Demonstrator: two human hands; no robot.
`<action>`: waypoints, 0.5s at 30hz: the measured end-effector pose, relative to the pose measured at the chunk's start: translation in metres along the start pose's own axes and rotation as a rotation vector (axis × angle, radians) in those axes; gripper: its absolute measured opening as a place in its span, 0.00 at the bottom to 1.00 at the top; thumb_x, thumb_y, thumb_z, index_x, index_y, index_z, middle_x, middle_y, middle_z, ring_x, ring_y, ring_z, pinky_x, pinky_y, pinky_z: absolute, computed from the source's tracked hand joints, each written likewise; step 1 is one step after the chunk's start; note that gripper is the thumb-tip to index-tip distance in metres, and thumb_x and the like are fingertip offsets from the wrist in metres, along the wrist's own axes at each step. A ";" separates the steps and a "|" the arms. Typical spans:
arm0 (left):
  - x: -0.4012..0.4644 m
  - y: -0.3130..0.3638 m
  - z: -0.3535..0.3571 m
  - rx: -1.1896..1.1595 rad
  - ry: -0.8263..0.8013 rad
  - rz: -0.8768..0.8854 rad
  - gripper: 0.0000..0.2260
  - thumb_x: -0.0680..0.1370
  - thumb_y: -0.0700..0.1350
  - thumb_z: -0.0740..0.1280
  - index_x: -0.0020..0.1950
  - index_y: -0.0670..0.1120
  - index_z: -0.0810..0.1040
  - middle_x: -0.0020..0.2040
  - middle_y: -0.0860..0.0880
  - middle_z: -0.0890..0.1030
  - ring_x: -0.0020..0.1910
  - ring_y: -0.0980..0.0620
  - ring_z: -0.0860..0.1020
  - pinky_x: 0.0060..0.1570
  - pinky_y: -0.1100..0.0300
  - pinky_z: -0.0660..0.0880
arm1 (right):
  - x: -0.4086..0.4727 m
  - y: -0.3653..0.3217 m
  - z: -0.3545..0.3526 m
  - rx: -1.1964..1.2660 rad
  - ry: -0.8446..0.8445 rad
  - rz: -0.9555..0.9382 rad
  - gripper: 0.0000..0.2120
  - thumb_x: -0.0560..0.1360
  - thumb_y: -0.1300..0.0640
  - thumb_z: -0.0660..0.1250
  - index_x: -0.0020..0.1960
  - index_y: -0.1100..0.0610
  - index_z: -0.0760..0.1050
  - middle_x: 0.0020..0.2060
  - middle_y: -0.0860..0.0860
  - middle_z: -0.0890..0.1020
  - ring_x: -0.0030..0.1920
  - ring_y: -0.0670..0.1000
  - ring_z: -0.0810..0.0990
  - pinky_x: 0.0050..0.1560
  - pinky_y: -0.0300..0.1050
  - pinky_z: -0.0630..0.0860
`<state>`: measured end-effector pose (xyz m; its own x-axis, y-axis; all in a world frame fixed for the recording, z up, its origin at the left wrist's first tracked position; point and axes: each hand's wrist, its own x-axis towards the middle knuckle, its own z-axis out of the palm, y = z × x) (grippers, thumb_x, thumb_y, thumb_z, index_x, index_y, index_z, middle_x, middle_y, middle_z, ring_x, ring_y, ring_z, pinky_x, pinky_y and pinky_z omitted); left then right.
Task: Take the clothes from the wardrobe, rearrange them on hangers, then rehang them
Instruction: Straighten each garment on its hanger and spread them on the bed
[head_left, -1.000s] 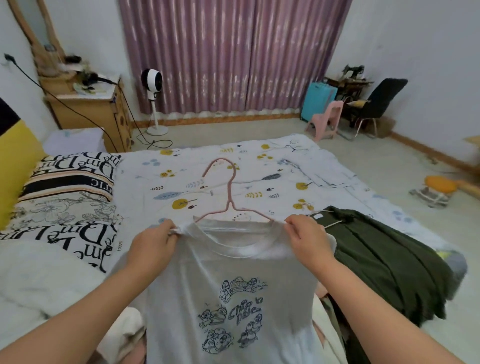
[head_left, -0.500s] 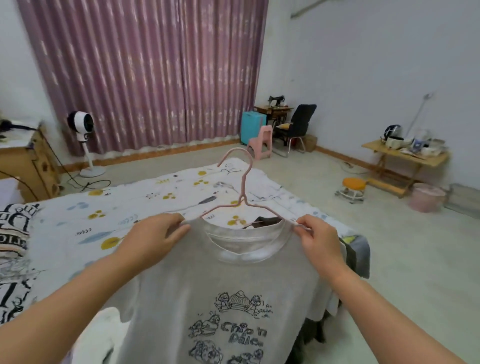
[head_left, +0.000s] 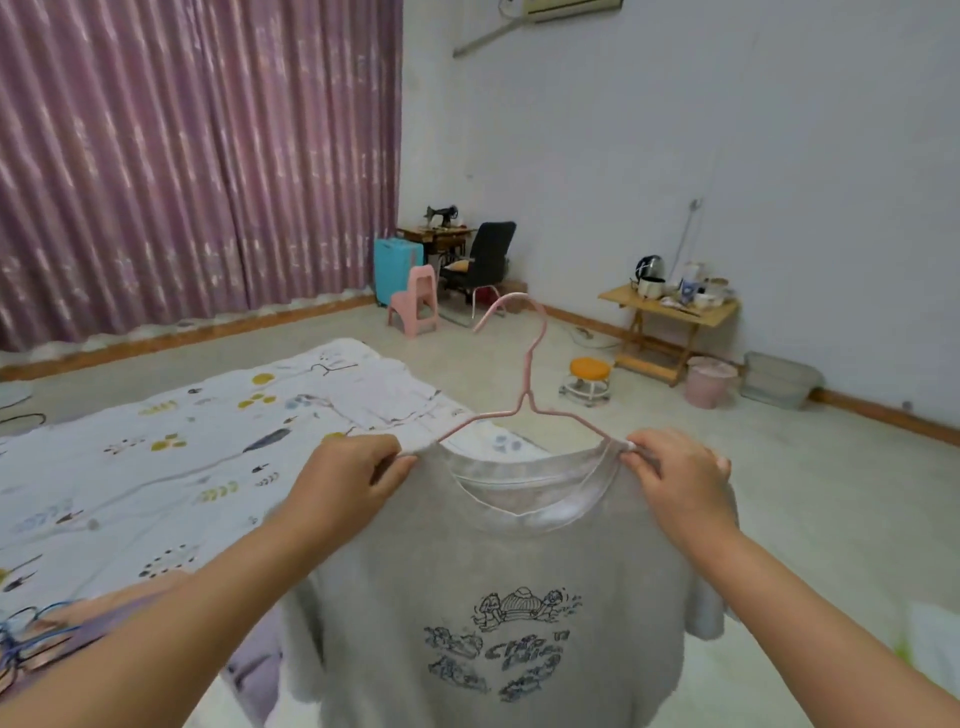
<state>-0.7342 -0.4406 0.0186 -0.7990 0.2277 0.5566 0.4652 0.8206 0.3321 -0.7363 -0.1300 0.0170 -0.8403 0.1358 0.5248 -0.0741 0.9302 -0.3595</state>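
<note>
Grey T-shirt (head_left: 498, 597) on pink hanger (head_left: 524, 400): left hand (head_left: 348, 480) and right hand (head_left: 680, 480) grip pinched on its shoulders.

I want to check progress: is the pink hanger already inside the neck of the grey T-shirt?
Yes, the pink hanger rises out of the grey T-shirt collar.

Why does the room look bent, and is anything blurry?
Head view: the wide-angle lens bows the wall and curtain lines; light is soft and even, without glare; the shirt print and bottom edges are smeared, while the hanger, left hand and right hand look fairly sharp.
</note>
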 end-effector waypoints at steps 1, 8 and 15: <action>0.012 0.005 0.011 0.000 -0.012 0.010 0.20 0.76 0.44 0.67 0.29 0.49 0.60 0.23 0.55 0.62 0.26 0.53 0.63 0.29 0.65 0.58 | 0.007 0.013 0.001 -0.010 0.009 0.019 0.04 0.75 0.56 0.67 0.47 0.54 0.80 0.44 0.51 0.81 0.51 0.56 0.76 0.47 0.47 0.60; 0.105 0.013 0.088 -0.007 -0.131 0.096 0.19 0.75 0.48 0.67 0.29 0.47 0.62 0.23 0.51 0.63 0.26 0.49 0.63 0.28 0.58 0.58 | 0.073 0.082 0.026 -0.028 0.043 0.166 0.05 0.75 0.58 0.66 0.44 0.58 0.79 0.43 0.54 0.82 0.49 0.59 0.77 0.49 0.50 0.67; 0.210 0.016 0.158 -0.122 -0.150 0.158 0.24 0.75 0.45 0.68 0.26 0.51 0.57 0.22 0.51 0.59 0.23 0.56 0.59 0.28 0.60 0.58 | 0.169 0.138 0.046 -0.090 0.048 0.217 0.06 0.76 0.57 0.64 0.46 0.58 0.78 0.46 0.55 0.81 0.50 0.58 0.76 0.49 0.50 0.67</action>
<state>-0.9546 -0.2970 0.0204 -0.7562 0.4306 0.4927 0.6239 0.7014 0.3447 -0.9132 0.0057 0.0206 -0.8047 0.3503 0.4793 0.1555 0.9035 -0.3993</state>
